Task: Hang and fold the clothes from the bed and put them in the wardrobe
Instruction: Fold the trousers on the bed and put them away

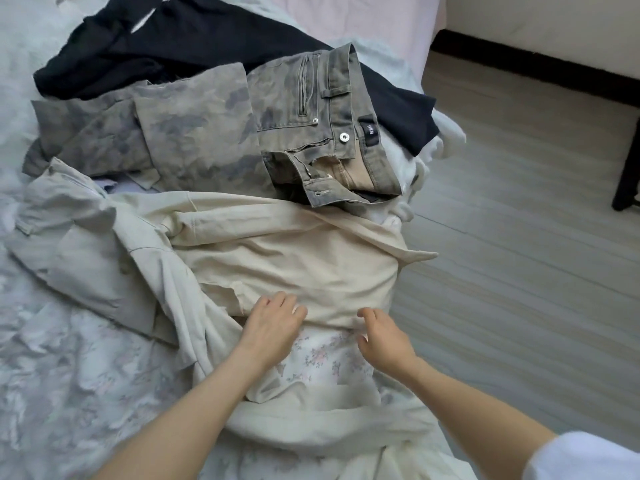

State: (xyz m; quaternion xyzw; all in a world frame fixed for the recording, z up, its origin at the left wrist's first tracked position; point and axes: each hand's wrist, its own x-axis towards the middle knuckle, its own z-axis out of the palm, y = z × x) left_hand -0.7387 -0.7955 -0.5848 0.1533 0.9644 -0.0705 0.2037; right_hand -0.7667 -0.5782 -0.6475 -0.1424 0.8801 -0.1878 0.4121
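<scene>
The left hand (272, 322) lies palm down with its fingers loosely spread on the near edge of a cream garment (287, 258), pressing rather than gripping it. The right hand (384, 336) hovers just beside it with the fingers curled, their tips at the same edge; whether they pinch the cloth is hard to make out, since the fingertips fold under. A white sleeve (585, 455) is cut off at the lower right corner.

Between and below the hands a flowered sheet (318, 358) shows through. The cream garment spreads across the bed (52, 393), its far part running under a pair of camouflage trousers (214, 133) with the fly open and a dark label at the waistband. Left of it lies a pale grey crumpled garment (76, 244); its shape cannot be told. Behind the trousers lies a black garment (166, 43), partly covered. Something white (440, 140) is bunched at the bed's edge beside the grey floor (519, 237).
</scene>
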